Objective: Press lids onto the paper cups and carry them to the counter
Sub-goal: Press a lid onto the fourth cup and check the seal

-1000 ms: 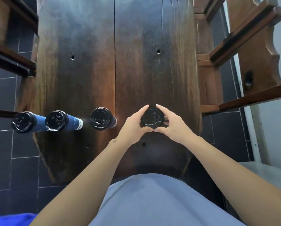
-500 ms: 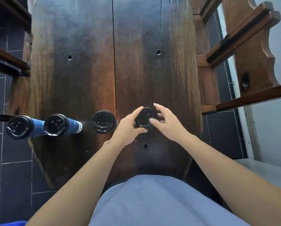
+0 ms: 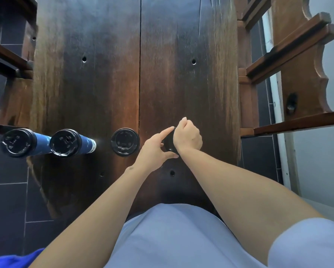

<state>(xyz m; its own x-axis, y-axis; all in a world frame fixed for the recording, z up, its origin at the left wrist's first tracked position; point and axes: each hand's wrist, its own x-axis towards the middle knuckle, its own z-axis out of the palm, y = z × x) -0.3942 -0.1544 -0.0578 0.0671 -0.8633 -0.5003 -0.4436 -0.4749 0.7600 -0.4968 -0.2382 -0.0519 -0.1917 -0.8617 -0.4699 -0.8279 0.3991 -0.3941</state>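
Head view, looking straight down: my right hand [image 3: 188, 137] lies over the top of the fourth cup's lid [image 3: 168, 142], fingers curled down round its far rim, palm covering most of it. My left hand [image 3: 155, 148] braces the same cup from its left side, forefinger straight along the lid's edge and thumb tucked in at the near side; whether it truly grips the wall below I cannot tell. This cup stands on the table [image 3: 181, 84] towards the near edge, right of the centre seam.

Just left of the seam stands a third lidded cup [image 3: 125, 142], seen only from above. Further left, the second cup [image 3: 66, 143] and the first cup [image 3: 19, 143] show blue sides and sit at the table's left edge.

I judge these cups light and thin-walled, easy to crush if squeezed at mid-height, so I would hold low or round the stiffened rim and press on the lid's edge, not its centre. The plastic lid looks smooth and may slip.

My hands hide the fourth cup's body and the lid seam, so I cannot say whether it has snapped home all round. Whether any cup holds liquid is not visible, nor is the counter.
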